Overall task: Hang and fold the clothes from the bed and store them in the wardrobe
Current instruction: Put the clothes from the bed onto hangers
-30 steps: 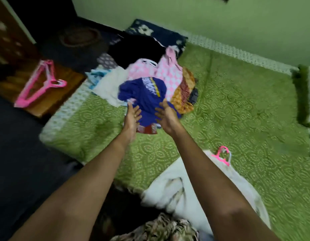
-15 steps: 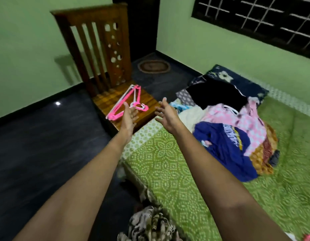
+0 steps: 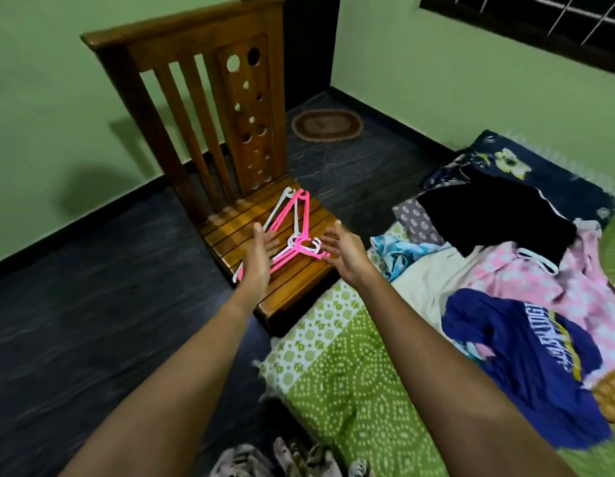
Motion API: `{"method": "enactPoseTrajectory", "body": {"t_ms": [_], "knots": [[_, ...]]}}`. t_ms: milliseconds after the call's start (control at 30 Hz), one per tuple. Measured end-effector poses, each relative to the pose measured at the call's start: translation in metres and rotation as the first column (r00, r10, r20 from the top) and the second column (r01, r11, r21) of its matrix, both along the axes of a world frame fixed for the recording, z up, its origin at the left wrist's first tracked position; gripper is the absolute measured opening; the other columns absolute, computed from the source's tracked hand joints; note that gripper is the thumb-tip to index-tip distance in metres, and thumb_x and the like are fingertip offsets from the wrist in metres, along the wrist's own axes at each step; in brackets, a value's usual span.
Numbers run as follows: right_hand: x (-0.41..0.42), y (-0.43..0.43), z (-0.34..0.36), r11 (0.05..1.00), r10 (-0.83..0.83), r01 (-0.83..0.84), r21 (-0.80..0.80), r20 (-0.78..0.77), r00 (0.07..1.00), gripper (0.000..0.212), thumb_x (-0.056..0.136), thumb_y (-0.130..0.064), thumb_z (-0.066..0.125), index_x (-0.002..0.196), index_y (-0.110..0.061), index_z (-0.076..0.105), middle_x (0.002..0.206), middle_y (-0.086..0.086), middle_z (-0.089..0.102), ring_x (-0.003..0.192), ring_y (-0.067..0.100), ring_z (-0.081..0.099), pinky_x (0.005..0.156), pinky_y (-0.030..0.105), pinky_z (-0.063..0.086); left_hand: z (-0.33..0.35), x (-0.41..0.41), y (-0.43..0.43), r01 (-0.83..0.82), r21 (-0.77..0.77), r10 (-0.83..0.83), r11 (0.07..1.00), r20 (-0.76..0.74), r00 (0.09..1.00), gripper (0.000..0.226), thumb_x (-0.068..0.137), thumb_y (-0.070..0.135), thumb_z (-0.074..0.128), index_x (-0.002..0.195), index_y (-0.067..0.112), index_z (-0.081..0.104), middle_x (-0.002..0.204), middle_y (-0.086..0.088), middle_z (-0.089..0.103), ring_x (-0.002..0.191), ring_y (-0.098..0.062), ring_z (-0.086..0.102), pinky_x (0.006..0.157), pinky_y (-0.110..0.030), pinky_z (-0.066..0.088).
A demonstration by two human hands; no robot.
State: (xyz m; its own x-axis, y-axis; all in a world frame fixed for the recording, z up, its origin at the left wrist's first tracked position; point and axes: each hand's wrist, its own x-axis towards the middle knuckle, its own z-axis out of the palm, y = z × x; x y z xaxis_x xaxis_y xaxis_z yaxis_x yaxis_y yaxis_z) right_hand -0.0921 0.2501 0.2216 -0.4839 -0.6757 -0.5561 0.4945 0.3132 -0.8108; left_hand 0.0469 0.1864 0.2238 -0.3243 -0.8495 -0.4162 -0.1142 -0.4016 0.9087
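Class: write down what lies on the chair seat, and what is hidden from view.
A tangled bunch of pink and white hangers lies on the slatted seat. The left hand covers their lower ends, so their number cannot be counted.

Place: a bedroom in a home.
Bed: a low bed (image 3: 351, 390) under a green patterned cover, with a dark floral pillow (image 3: 540, 170) at its far end.
Laundry: loose clothes (image 3: 505, 270) heaped on the cover.
Furniture: a slatted wooden chair (image 3: 209, 108) beside the bed, with pink and white plastic hangers (image 3: 292, 232) on its seat.
Room: green painted walls (image 3: 41, 98), a dark floor (image 3: 75, 321), an oval doormat (image 3: 326, 125), a barred window (image 3: 557, 22).
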Motion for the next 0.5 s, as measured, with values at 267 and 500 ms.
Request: {"method": "enactPoseTrajectory", "body": {"t_ms": [267,500], "knots": [[-0.028,-0.075,-0.090,0.977,-0.122,0.117,0.180,0.017,0.992,0.042,0.101,-0.031,0.039,0.132,-0.004,0.050,0.129,0.017,0.055,0.120,0.031,0.050,0.099,0.044,0.039,-0.099,-0.040,-0.100,0.134,0.010,-0.133,0.991,0.182,0.974,0.026,0.100,0.029,0.040,0.087,0.014,0.058,0.083,-0.002,0.058,0.086,-0.018,0.054,0.079,-0.030,0.043],[-0.036,-0.122,-0.170,0.858,-0.347,0.301,0.416,0.036,0.937,0.031,0.096,-0.019,0.051,0.122,-0.003,0.053,0.117,0.015,0.056,0.105,0.026,0.054,0.085,0.037,0.046,-0.177,-0.060,-0.167,0.499,-0.037,-0.426,0.866,0.468,0.774,0.021,0.088,0.001,0.057,0.107,-0.005,0.063,0.100,-0.019,0.065,0.089,-0.017,0.053,0.072,-0.017,0.036]]}}
